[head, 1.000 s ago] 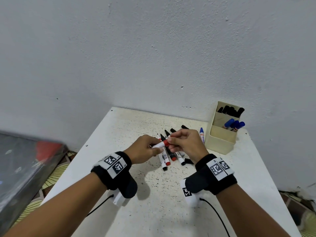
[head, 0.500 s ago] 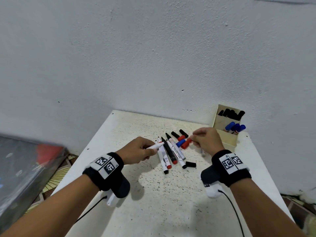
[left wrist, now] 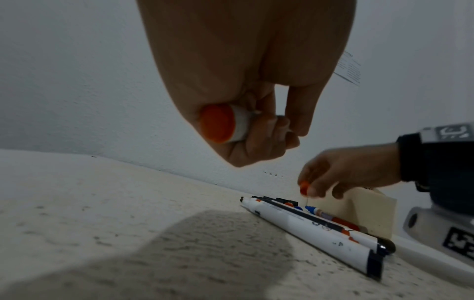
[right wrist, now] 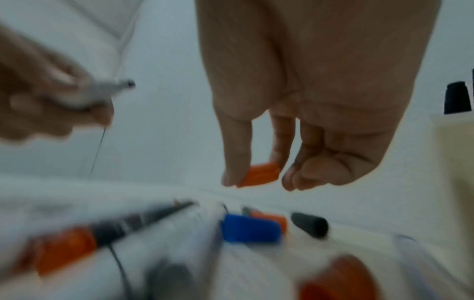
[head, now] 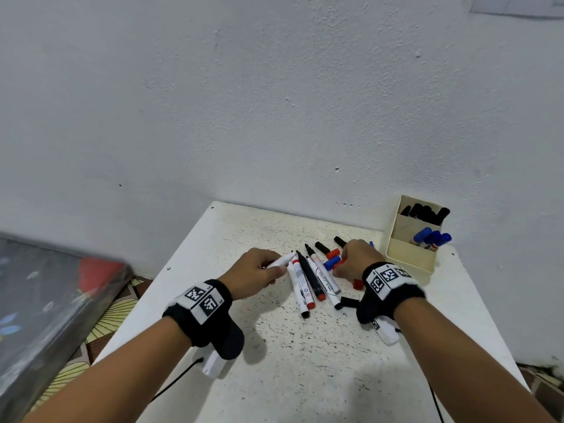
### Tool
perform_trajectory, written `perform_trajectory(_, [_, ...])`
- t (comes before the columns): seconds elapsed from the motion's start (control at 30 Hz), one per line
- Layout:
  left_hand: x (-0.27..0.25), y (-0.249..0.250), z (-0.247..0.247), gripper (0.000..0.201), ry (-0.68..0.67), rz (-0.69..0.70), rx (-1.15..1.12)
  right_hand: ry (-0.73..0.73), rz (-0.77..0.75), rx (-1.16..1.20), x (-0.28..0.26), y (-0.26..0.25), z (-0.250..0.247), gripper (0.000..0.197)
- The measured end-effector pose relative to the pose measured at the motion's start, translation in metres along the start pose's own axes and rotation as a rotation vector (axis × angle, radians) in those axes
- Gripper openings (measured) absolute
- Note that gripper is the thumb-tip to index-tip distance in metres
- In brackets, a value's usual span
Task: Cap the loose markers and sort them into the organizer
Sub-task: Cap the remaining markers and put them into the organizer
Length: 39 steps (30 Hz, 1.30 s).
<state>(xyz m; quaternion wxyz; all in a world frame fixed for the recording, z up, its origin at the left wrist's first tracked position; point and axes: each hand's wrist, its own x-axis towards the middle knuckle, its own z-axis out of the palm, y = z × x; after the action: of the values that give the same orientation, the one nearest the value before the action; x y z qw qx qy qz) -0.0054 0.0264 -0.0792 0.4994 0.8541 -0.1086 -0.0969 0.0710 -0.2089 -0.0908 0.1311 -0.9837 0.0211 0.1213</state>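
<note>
My left hand (head: 274, 265) grips a white marker (head: 280, 261) with a red end plug (left wrist: 217, 123); its bare tip points right, just above the table. To the right, over the loose caps, my right hand (head: 342, 264) pinches a red cap (right wrist: 259, 175) between thumb and forefinger, a little above the surface. Between my hands lie several uncapped markers (head: 311, 279) side by side. Loose caps lie around them: blue (head: 331, 262), red (head: 332, 253), black (head: 322, 247). The cream organizer (head: 409, 261) stands at the right, with black markers in its back compartment and blue ones in the middle.
The speckled white table (head: 305, 361) ends at the wall behind. One more black cap (head: 349, 301) and a red cap (head: 357, 284) lie near my right wrist. A dark flat object (head: 45, 300) sits off the table's left edge, above a patterned floor.
My hands, which met at the marker a second ago, have parted. The right hand went right to the loose caps and now pinches a red cap; the left kept the marker.
</note>
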Motion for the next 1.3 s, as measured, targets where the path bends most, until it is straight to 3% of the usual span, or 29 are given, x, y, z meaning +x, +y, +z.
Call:
perform_trajectory(0.1, [0.001,-0.003,-0.001,0.019,0.016,0.000,0.007,0.162,-0.098,0.457,-0.011,-0.008,-0.007,0.037])
perform_trajectory(0.2, [0.004,-0.002,0.003,0.017,-0.005,0.012,0.016,0.170,-0.225,0.815,-0.037,-0.029,-0.009,0.043])
perform_trajectory(0.4, [0.008,0.006,0.011,0.028,-0.024,0.054,0.007,0.118,-0.283,0.899,-0.057,-0.044,0.006,0.040])
perform_trajectory(0.57, [0.005,0.001,0.017,0.026,-0.053,0.029,0.016,0.067,-0.232,1.139,-0.062,-0.048,0.013,0.019])
perform_trajectory(1.03, [0.002,0.000,0.016,0.026,-0.083,0.028,0.035,-0.002,-0.173,1.304,-0.077,-0.045,0.013,0.022])
perform_trajectory(1.3, [0.007,0.006,0.022,0.032,0.079,0.140,0.289,0.118,-0.147,1.349,-0.077,-0.051,0.012,0.020])
